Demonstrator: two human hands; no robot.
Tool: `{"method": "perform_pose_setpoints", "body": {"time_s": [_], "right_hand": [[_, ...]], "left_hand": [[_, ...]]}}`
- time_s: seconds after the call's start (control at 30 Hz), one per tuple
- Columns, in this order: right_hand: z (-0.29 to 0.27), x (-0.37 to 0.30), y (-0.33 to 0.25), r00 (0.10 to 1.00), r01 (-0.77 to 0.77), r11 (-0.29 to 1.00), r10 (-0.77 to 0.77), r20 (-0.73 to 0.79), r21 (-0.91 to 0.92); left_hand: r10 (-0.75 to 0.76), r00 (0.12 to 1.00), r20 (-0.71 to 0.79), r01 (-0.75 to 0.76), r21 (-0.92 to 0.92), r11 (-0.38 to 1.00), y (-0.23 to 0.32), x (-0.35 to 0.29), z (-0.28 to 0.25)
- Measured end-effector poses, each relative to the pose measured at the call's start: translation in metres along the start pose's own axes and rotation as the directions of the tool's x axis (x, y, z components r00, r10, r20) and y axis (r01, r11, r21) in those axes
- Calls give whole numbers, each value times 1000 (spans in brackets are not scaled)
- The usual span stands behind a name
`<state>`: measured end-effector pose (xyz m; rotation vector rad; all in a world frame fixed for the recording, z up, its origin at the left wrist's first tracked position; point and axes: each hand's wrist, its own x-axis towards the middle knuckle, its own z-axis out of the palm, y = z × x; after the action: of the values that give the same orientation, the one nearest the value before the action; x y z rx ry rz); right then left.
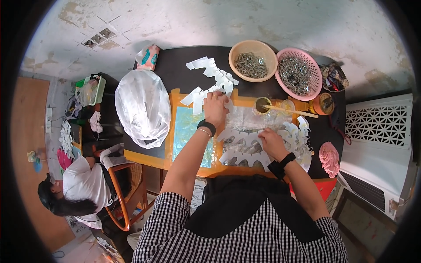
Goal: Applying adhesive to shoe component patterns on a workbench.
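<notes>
The white cut sheet (243, 149) lies flat on the table (175, 70), straight in front of the person, with a clear plastic sheet (250, 119) just beyond it. The right hand (272, 143) rests on the cut sheet's right part, fingers bent down onto it; whether they pinch anything I cannot tell. The left hand (216, 108) lies on the far left edge of the plastic sheet, fingers curled and pressing down beside a row of white paper pieces (213, 81) that runs away from it across the dark tabletop.

To the right of the right hand more white pieces (300, 136) are stacked, and past them sits a pink bundle (329, 158). Just beyond the right hand stands a small jar (263, 105) with a wooden stick (291, 111) laid across from it. Farther off sit a tan bowl (253, 60) and a pink basket (299, 73), both holding small metal parts. Left of the left hand lie a shiny blue-green sheet (187, 131) and a big clear bag (142, 107). Well off to the left, another person (81, 184) sits on a chair (125, 197).
</notes>
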<state>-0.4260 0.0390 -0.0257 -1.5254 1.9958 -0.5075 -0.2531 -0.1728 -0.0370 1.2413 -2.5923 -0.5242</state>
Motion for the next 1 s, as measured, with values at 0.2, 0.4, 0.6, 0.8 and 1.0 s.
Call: {"method": "perform_pose_setpoints", "body": {"time_s": [0.2,0.4,0.6,0.8,1.0], "right_hand": [[4,-2,5,998,57,998,-57,-4,-9],[-5,-9,-7,993,47,989,-31,-115,139],[-6,-1,-18,995,82,961,-62,-84,265],[-9,-12,-14,993,119,954,-122,-6,276],[-12,-31,-10,1000,24,940,-19,-18,340]], "left_hand": [[75,997,-9,-76,-94,993,-22,1,8],[147,984,-99,-166,-223,961,-8,-10,-11],[-100,919,-380,104,-11,995,-29,-22,-10],[-121,989,-81,126,64,990,-59,-20,-8],[-67,998,-4,67,150,986,-83,-19,-10]]}}
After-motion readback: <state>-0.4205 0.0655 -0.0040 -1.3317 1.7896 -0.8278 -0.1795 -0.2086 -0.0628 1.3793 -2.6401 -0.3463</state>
